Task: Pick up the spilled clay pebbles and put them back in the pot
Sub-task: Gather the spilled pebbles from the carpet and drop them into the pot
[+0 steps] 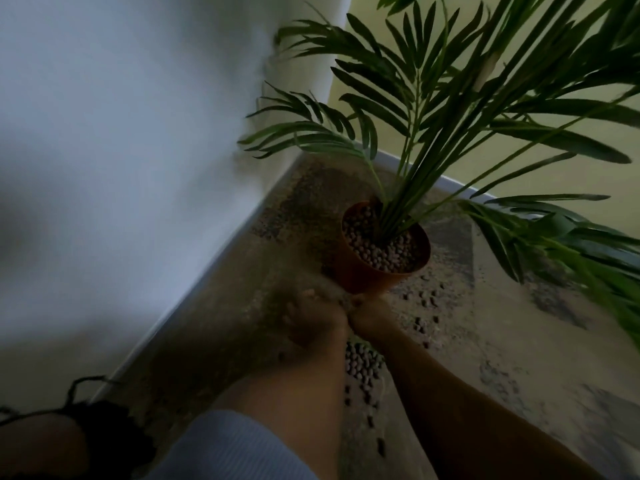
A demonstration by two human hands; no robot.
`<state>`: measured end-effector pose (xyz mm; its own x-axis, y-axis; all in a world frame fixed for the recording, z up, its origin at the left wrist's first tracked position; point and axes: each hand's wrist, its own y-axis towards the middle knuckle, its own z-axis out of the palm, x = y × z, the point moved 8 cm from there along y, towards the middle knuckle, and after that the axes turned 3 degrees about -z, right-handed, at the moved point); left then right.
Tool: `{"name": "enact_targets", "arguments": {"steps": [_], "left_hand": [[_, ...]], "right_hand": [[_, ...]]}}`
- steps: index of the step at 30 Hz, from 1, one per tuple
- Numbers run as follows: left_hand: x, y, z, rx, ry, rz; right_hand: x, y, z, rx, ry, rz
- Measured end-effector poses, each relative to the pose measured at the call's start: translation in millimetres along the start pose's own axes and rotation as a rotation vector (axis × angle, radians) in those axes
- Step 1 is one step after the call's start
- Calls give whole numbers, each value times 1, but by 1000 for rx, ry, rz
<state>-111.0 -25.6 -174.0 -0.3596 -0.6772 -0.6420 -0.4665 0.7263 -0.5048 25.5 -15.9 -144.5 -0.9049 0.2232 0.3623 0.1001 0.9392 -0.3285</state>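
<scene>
An orange pot (360,271) with a green palm (450,109) stands tilted on the patterned carpet, filled with round clay pebbles (377,249). Spilled pebbles (362,363) lie in a heap between my forearms, and loose ones (424,299) are scattered to the right of the pot. My left hand (311,317) and my right hand (372,315) meet side by side just under the pot's near lower wall. Both are dim and blurred, so I cannot make out whether they hold the pot, hold pebbles or hold nothing.
A white wall with a skirting board (194,289) runs along the left, and a green wall (588,174) closes the corner behind the pot. Palm fronds (561,244) hang low over the carpet on the right. A dark cord (79,386) lies at lower left.
</scene>
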Motion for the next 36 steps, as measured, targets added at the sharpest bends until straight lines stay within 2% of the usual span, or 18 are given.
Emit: {"name": "enact_targets", "arguments": {"steps": [3, 8, 11, 18, 21, 26, 32, 36], "left_hand": [[1, 19, -5, -36, 232, 158], [3, 34, 21, 186, 463, 304], [0, 32, 30, 223, 579, 454], [11, 19, 29, 168, 570, 661], [18, 16, 29, 202, 547, 638], [23, 18, 15, 206, 476, 521], [29, 18, 9, 222, 610, 412], [33, 10, 8, 252, 658, 384]], "right_hand": [[8, 8, 12, 114, -134, -139], [-1, 25, 41, 158, -158, -197], [0, 28, 59, 223, -200, -200], [-5, 13, 61, 32, -148, -333], [-4, 4, 62, 25, -122, -384], [-9, -8, 80, 135, -8, -388], [3, -18, 74, 195, -12, -409], [10, -16, 71, 272, -116, -353]]}}
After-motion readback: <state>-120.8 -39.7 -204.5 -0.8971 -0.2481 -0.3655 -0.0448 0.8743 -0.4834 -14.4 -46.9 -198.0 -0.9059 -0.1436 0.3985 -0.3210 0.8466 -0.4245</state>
